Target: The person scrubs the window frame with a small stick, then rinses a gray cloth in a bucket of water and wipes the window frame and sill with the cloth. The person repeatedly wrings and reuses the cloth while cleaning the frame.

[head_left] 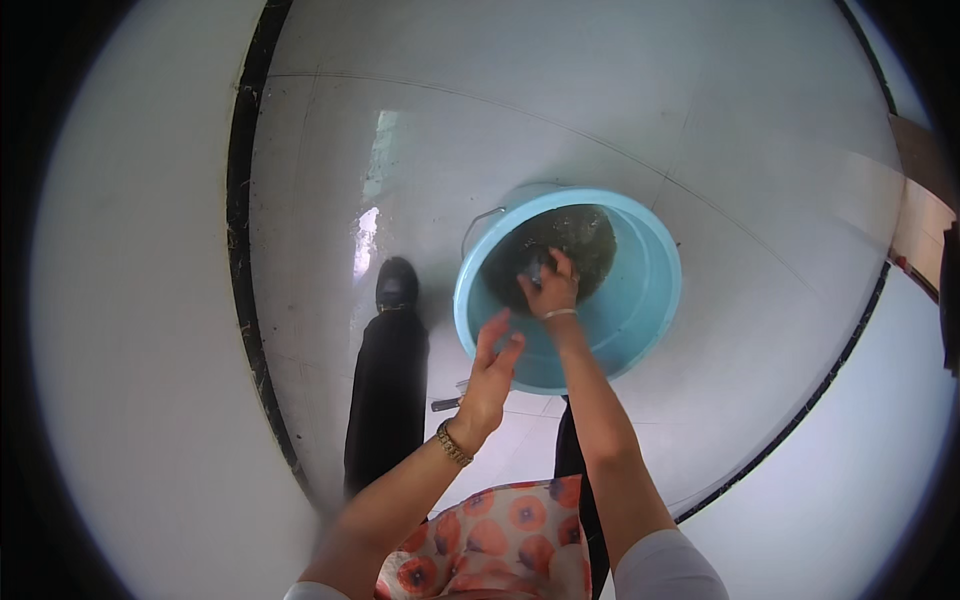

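A light blue bucket [640, 330] stands on the floor in front of me, with murky, dark greenish-brown water [592, 240] in its bottom. My right hand [555, 288] reaches down inside it, fingers curled at the water's surface around something small and greyish that I cannot make out. Over the bucket's near left rim hovers my left hand [492, 370], its fingers apart and nothing in them. A wire handle [480, 225] hangs at the bucket's left side. Beside the near left rim, partly hidden by my left hand, lies a dark-handled object [446, 405].
Pale glossy tiles [400, 160] make up the floor, bordered by a black skirting strip [240, 200] along the left wall. My black shoe [397, 283] is left of the bucket. A brown wooden piece [922, 235] stands at the far right. A patterned apron [490, 535] covers my lap.
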Demonstrator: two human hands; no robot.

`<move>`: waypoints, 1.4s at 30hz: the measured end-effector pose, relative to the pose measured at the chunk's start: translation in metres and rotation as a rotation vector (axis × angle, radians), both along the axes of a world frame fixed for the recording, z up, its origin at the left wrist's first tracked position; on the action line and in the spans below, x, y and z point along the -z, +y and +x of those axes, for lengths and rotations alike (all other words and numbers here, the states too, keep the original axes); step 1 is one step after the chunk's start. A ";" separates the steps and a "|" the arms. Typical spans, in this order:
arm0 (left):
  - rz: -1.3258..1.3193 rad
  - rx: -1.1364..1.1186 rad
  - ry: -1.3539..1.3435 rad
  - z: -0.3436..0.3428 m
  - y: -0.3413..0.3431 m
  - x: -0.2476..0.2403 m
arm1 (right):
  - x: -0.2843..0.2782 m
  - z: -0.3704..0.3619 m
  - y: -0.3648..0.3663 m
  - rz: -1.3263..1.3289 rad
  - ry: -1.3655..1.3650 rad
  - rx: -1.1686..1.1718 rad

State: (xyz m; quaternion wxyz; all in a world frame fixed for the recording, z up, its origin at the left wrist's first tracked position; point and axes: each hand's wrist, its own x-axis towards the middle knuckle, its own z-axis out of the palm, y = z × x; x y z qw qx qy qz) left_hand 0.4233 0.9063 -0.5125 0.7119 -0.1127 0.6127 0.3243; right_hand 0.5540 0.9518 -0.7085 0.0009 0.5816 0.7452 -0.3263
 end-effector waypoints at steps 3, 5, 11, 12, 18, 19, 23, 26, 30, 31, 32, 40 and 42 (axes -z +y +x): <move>-0.068 -0.083 -0.042 -0.009 0.001 0.001 | -0.136 -0.008 0.005 0.023 0.255 -0.062; -0.036 -0.177 -0.100 -0.008 0.009 -0.001 | -0.201 0.004 0.005 -0.052 0.384 -0.103; 0.007 -0.263 -0.239 0.012 0.024 0.006 | -0.261 -0.003 -0.005 -0.483 0.985 0.090; 0.059 -0.374 -0.309 0.020 0.011 0.020 | -0.254 -0.009 -0.008 -0.499 0.973 0.169; -0.046 -0.367 -0.195 0.032 0.013 0.029 | -0.144 -0.015 0.010 -0.088 0.682 0.547; 0.053 -0.349 -0.194 0.035 0.017 0.030 | -0.133 -0.004 0.021 -0.132 0.658 0.597; 0.045 -0.283 -0.180 0.031 0.038 0.013 | -0.126 0.022 0.049 0.023 0.411 0.594; -0.020 -0.248 -0.041 0.022 0.037 0.003 | -0.143 0.025 0.053 0.355 0.277 0.334; -0.110 -0.259 -0.006 0.008 0.021 0.007 | -0.111 0.018 0.037 0.181 0.277 0.146; -0.125 -0.261 -0.011 0.007 0.020 0.007 | -0.083 0.018 0.031 0.166 0.239 0.046; -0.135 -0.259 -0.017 0.007 0.021 0.009 | -0.055 0.019 0.027 0.155 0.200 -0.052; -0.083 -0.209 -0.022 -0.007 0.024 0.008 | 0.041 -0.012 0.036 -0.180 -0.132 0.166; -0.071 -0.208 -0.006 -0.010 0.030 0.005 | -0.030 -0.009 0.047 -0.133 0.174 0.079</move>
